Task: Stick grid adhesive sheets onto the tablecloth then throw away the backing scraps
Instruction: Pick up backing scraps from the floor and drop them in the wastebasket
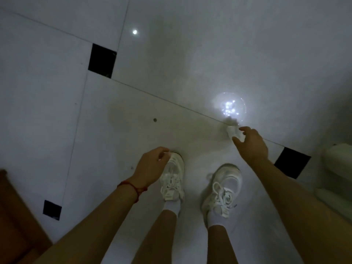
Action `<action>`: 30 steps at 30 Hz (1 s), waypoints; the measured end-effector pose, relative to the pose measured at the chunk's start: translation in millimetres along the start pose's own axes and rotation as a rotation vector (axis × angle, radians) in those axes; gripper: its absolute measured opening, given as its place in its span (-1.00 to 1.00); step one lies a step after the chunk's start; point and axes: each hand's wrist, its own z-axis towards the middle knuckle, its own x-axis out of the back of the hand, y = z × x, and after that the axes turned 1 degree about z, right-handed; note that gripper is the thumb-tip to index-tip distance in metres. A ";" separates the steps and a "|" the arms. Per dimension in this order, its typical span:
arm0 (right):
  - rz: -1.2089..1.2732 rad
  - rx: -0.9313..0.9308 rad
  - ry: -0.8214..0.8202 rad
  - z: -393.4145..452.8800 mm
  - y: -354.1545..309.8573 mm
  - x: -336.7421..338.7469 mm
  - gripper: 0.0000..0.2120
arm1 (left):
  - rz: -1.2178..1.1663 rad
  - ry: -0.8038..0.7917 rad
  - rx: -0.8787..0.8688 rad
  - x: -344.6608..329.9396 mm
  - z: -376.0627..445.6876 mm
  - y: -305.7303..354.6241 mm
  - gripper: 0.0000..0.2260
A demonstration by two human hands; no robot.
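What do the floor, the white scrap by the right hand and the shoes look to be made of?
Floor: glossy glazed tile, likely ceramic; it mirrors ceiling lights, with thin joints and black square insets. White scrap at the right hand: thin crumpled paper or film, too blurred to say which. Shoes: white mesh-like fabric sneakers with woven laces, matte.

White backing scrap (232, 131) (crumpled), on pale floor
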 end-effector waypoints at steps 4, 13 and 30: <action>-0.075 -0.018 0.027 35.6 9.3 -33.3 -0.50 | -0.034 0.008 0.005 -22.2 24.9 -19.4 -0.74; 0.054 -0.019 0.148 56.0 13.0 -59.4 -0.78 | -0.066 -0.001 0.049 -46.6 31.0 -35.7 -0.74; 0.736 0.007 0.312 -150.0 -75.5 178.7 -0.90 | -0.090 0.209 -0.140 104.8 -141.0 110.2 -0.74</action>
